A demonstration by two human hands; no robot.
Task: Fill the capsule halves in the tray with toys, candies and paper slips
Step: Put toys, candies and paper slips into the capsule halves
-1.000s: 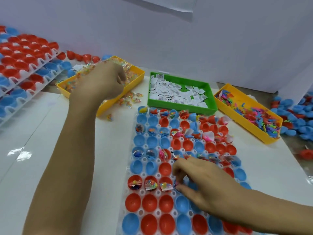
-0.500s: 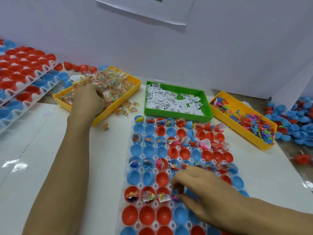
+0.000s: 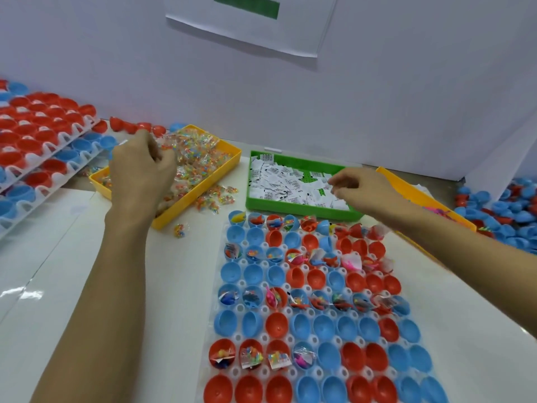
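Note:
A clear tray (image 3: 263, 311) of red and blue capsule halves lies in front of me; several halves hold toys, candy packets and slips, others are bare. My left hand (image 3: 139, 170) is over the yellow candy tray (image 3: 203, 187), fingers curled into the wrapped candies (image 3: 191, 158). My right hand (image 3: 360, 189) hovers over the green tray (image 3: 290, 210) of white paper slips (image 3: 279, 181), its fingertips pinching at the slips. A second yellow tray (image 3: 406, 181) with small toys lies behind my right forearm, mostly hidden.
Stacked racks of red and blue capsule halves (image 3: 37, 141) sit at the left. Loose capsule halves (image 3: 508, 207) pile at the right. A few candy packets (image 3: 215, 199) lie spilled between the yellow and green trays. A white wall with a sheet of paper stands behind.
My right hand has left the lower rows of the capsule tray and moved up to the green slip tray. My left hand stays in the candy tray. The view has tilted up.

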